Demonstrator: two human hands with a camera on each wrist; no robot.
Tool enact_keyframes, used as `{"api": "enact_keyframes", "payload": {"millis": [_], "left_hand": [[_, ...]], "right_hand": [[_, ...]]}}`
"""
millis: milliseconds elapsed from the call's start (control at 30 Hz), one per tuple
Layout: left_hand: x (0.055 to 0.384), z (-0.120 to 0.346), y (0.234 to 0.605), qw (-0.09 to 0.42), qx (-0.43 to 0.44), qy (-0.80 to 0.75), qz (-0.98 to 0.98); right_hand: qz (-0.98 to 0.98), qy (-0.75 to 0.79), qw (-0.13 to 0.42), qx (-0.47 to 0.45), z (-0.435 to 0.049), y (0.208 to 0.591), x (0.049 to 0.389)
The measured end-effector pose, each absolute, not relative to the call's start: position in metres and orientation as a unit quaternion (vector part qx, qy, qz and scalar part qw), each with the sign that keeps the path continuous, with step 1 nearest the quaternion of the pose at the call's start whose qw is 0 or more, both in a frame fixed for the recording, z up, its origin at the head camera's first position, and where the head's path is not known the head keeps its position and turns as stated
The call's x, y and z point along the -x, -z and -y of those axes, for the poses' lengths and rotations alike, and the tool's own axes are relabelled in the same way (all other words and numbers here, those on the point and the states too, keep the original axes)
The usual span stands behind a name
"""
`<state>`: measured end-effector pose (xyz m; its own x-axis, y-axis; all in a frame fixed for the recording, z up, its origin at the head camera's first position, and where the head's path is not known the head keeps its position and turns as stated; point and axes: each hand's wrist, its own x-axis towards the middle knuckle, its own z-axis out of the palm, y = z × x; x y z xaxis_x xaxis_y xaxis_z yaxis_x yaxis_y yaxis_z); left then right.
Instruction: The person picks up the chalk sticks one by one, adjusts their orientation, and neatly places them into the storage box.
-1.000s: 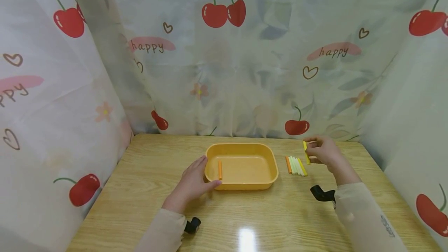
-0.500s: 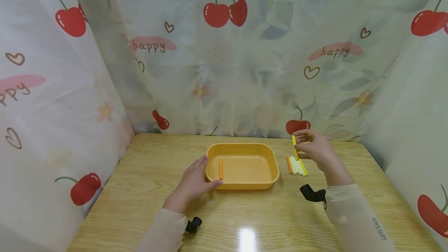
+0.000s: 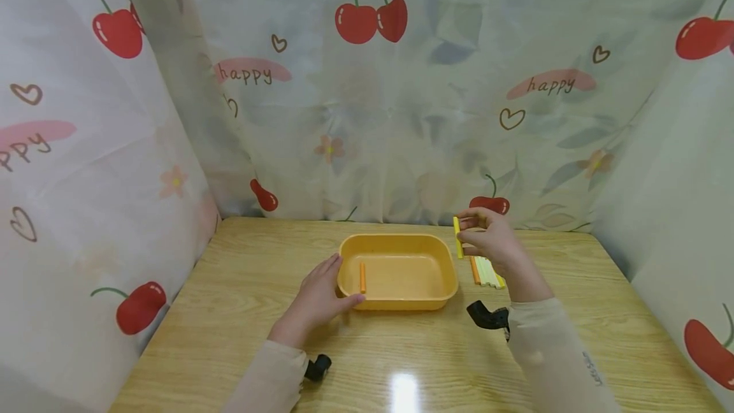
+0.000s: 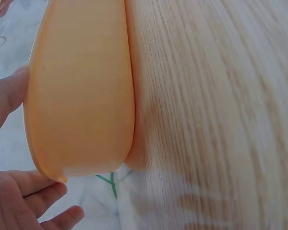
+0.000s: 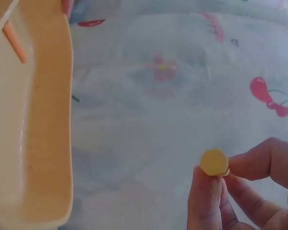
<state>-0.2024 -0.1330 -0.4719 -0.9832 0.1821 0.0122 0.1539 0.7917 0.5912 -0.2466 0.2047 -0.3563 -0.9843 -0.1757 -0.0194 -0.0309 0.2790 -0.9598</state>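
My right hand (image 3: 494,244) pinches a yellow stick of chalk (image 3: 458,238) upright between thumb and fingertips, just off the back right corner of the orange plastic basin (image 3: 401,304). The right wrist view shows the six-sided end of this yellow chalk (image 5: 214,162). My left hand (image 3: 314,303) holds the basin's left end, thumb at the front rim and fingers round the left side. Inside the basin, towards its left, lies one orange chalk stick (image 3: 362,278). Partly behind my right hand, a row of pale, orange and yellow chalk sticks (image 3: 486,271) lies on the table.
The wood-grain table (image 3: 241,260) meets a cherry-printed curtain (image 3: 378,132) at the back, with more such cloth on both sides. Black wrist-camera mounts (image 3: 489,315) stick out from both sleeves, the right one low in front of the basin's right end.
My right hand has carried the yellow chalk left, from beyond the chalk row, across it, to near the basin's back right corner. The left hand stays on the basin.
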Motion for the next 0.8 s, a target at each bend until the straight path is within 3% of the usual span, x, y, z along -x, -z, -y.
{"api": "enact_keyframes", "payload": {"millis": [800], "left_hand": [[0.203,0.133,0.471,0.022,-0.091,-0.307,-0.947]], "right_hand": [[-0.767,0.629,0.095,0.081,-0.130,0.382,0.262]]}}
